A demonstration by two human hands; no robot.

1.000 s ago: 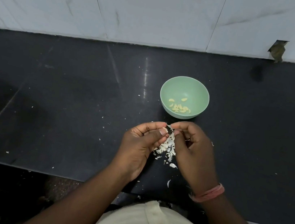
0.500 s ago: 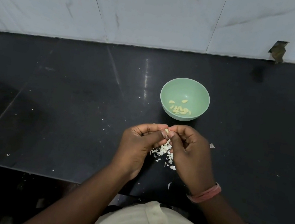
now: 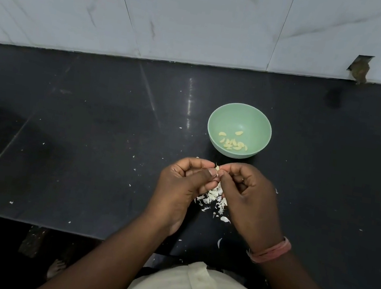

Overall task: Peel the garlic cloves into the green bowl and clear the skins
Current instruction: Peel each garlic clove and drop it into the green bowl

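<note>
Head view. Both hands meet just this side of the green bowl (image 3: 241,112), fingertips together on one garlic clove (image 3: 217,168). Left hand (image 3: 180,184): fingers curled, thumb pressed across the clove, apparently steadying it. Right hand (image 3: 249,194): fingers curled, thumb and forefinger pinching the clove's other side, likely working the skin loose. Only a pale sliver of the clove shows between the fingertips; cannot tell how much skin remains on it.

The hands are held above the bench (image 3: 85,154), directly over the heap of skins (image 3: 212,197), so pieces drop onto one spot, which should make clearing easier. Loose flakes lie scattered to either side of the hands and nearer the body.

The bowl sits just beyond the fingertips, close enough for a short drop. Peeled cloves (image 3: 232,143) lie in its near side. No unpeeled stock visible; it may be hidden in a palm.

Pink wristband (image 3: 269,252) on the right wrist.
</note>
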